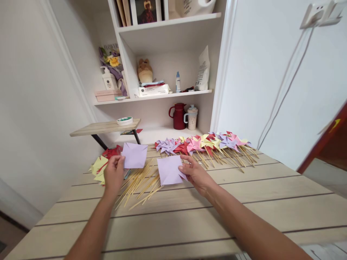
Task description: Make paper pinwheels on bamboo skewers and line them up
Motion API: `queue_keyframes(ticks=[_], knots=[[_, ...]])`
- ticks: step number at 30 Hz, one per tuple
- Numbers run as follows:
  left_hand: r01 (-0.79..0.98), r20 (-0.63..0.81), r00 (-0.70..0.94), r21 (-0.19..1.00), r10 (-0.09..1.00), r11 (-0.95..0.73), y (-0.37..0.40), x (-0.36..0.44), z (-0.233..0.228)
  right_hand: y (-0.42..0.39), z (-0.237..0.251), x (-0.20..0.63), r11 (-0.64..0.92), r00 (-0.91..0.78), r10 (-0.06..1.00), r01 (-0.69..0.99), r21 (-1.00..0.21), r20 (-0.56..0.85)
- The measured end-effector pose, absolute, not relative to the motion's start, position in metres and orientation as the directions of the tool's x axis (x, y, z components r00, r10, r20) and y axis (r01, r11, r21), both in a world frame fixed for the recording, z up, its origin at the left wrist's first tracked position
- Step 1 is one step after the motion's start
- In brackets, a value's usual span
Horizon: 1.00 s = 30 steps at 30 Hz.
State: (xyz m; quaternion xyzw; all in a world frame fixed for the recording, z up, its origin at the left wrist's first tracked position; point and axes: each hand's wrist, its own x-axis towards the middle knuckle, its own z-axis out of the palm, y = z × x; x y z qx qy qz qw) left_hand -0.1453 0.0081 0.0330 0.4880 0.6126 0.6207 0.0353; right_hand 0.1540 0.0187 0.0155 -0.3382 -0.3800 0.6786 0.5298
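Pale wooden planks make up the table [244,202], which is pushed against white walls and a white shelf unit [168,95] holding a red jug [178,116], a speckled mug [192,117], a small plush toy [145,70] and a white pouch [202,70].

From the head camera, the left hand [114,174] is closed in a pinch on the lower left edge of a lilac paper square [134,155], lifting it above the table. The right hand [194,172] grips a second lilac square [169,170] by its right edge, thumb on top, fingers beneath (the two sheets are near each other but apart). Under and between both sheets lies a loose heap of bamboo sticks [138,184], fanned across the planks. Left of the left hand sit yellow and red paper pieces [101,164]. Behind the right hand, along the table's far edge, a row of finished pinwheels [206,144] in purple, red, pink and yellow lies with sticks pointing toward the person.
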Motion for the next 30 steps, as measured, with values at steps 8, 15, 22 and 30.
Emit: queue_keyframes(ticks=[8, 15, 22, 30], knots=[[0.681, 0.441, -0.682, 0.674, 0.584, 0.287, -0.022, -0.249, 0.037, 0.019, 0.012, 0.154, -0.136, -0.206, 0.978, -0.479, -0.867, -0.039], [0.701, 0.376, -0.669, 0.607, 0.641, 0.375, -0.03, -0.269, 0.026, 0.02, 0.01, 0.153, -0.138, -0.184, 0.981, -0.478, -0.868, -0.055], [0.687, 0.36, -0.709, 0.547, 0.607, 0.478, -0.038, -0.264, 0.032, 0.021, 0.007, 0.155, -0.135, -0.21, 0.977, -0.464, -0.875, -0.039], [0.614, 0.6, -0.691, 0.781, 0.403, -0.109, -0.027, -0.18, 0.071, 0.022, 0.014, 0.151, 0.05, -0.017, 0.997, -0.592, -0.804, 0.075]])
